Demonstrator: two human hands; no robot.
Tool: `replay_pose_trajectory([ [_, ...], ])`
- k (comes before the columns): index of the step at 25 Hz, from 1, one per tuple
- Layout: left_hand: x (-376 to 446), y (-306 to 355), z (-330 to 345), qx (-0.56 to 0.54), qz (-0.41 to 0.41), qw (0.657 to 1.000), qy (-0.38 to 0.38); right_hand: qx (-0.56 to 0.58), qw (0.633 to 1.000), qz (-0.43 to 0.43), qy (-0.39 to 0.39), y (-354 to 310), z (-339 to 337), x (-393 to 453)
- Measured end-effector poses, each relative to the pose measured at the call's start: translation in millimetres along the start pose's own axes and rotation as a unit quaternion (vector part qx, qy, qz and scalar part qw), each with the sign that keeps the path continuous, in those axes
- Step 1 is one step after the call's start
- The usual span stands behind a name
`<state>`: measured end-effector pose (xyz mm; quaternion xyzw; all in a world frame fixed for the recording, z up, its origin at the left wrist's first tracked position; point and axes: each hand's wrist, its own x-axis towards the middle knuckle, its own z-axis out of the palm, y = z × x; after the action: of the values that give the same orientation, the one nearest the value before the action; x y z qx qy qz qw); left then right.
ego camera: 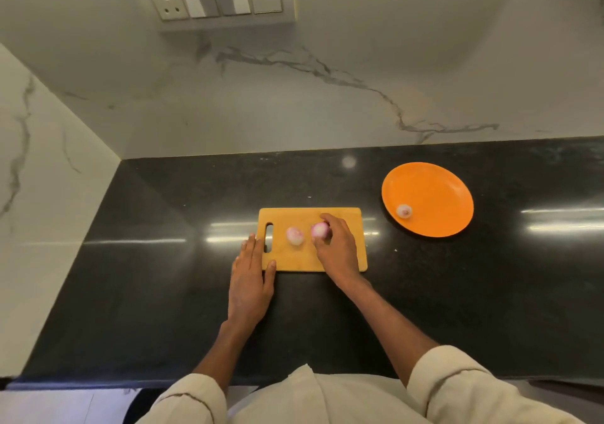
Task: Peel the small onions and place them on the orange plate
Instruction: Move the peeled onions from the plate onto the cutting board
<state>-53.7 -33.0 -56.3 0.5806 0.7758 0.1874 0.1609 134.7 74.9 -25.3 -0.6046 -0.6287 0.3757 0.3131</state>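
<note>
The right hand [335, 247] reaches over the wooden cutting board [343, 217] with its fingers curled around a small pink peeled onion [319, 230]. The left hand [251, 280] lies flat with straight fingers at the board's near left corner, holding nothing. A second small pink onion [294, 235] sits on the board just left of the held one. A third small onion [404, 211] rests on the round orange plate [434, 195], far right on the black stone counter [163, 276].
</note>
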Motion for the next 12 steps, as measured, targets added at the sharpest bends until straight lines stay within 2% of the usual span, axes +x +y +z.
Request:
replay_pose_trajectory([
  [3,-4.7,-13.5,0.1,0.019,0.015,0.999,-0.021,-0.001,1.0,0.016,0.011,0.9,9.8,-3.5],
  [10,-4.7,-12.0,0.4,0.027,0.015,0.999,-0.008,-0.007,0.998,0.049,0.032,-5.0,15.3,9.1],
  [12,-4.4,-12.1,0.6,0.027,0.013,1.0,-0.006,-0.038,0.998,0.042,0.02,-6.0,15.3,14.1],
])
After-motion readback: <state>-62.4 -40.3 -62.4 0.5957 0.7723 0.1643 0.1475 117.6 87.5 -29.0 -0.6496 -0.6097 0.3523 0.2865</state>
